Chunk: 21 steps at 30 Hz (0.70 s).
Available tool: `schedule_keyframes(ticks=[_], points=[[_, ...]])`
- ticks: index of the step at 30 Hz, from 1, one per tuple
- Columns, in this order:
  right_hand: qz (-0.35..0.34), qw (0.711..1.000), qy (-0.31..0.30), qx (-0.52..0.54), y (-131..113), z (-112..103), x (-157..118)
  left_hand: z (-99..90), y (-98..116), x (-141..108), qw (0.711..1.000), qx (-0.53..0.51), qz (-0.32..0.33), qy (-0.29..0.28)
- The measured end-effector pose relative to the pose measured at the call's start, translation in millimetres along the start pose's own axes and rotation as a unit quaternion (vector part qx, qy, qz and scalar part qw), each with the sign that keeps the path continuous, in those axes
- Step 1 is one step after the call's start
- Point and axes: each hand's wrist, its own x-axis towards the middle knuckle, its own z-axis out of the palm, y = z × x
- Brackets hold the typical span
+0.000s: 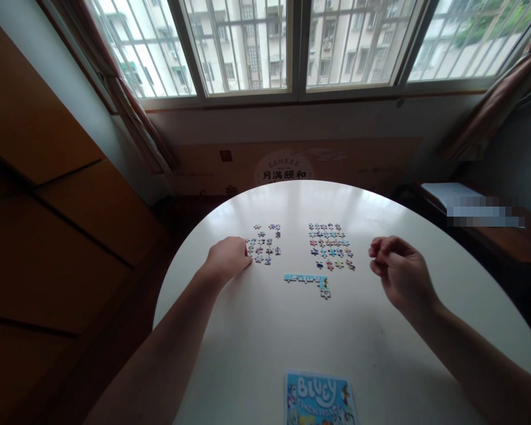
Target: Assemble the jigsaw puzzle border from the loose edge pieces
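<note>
My left hand (230, 257) rests low over the table at the left edge of a loose group of puzzle pieces (259, 250). Its fingers are closed and turned down beside the nearest pieces; whatever they pinch is hidden. Off to the right of a second group, pieces laid in rows (330, 243), my right hand (400, 268) is held with fingers curled and tips together. I cannot make out anything between them. Between the hands, nearer to me, lies a joined corner strip of blue-edged puzzle pieces (305, 278), bent downward at its right end.
A round white table (265, 354) carries everything. At its near side lies a blue Bluey picture card or booklet (321, 398). Beyond the far edge are a printed box panel (358, 162) and barred windows. A wooden side surface (508, 239) with papers stands right; wooden cabinets stand left.
</note>
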Motion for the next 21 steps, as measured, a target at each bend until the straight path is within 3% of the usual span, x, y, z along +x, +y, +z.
schedule_keyframes(ticks=[9, 12, 14, 16, 18, 21], points=[[-0.010, 1.000, -0.009, 0.000, 1, 0, 0, 1.3, -5, 2, 1.000, -0.023, 0.005, 0.000], [-0.020, 1.000, -0.016, -0.006, 1, 0, 1, -6.8, -2, -8, 0.999, -0.033, 0.024, 0.031], [-0.031, 0.999, -0.025, -0.017, 2, 0, 2, -12.0, 7, -20, 0.993, -0.056, 0.079, 0.063], [-0.037, 0.998, -0.036, -0.030, 3, 0, 2, -13.3, 22, -34, 0.976, -0.095, 0.186, 0.065], [-0.039, 0.997, -0.050, -0.042, 5, 1, 2, -9.2, 39, -47, 0.946, -0.123, 0.299, 0.032], [-0.046, 0.994, -0.082, -0.063, 8, 2, 1, 3.6, 64, -59, 0.899, -0.134, 0.416, -0.032]])
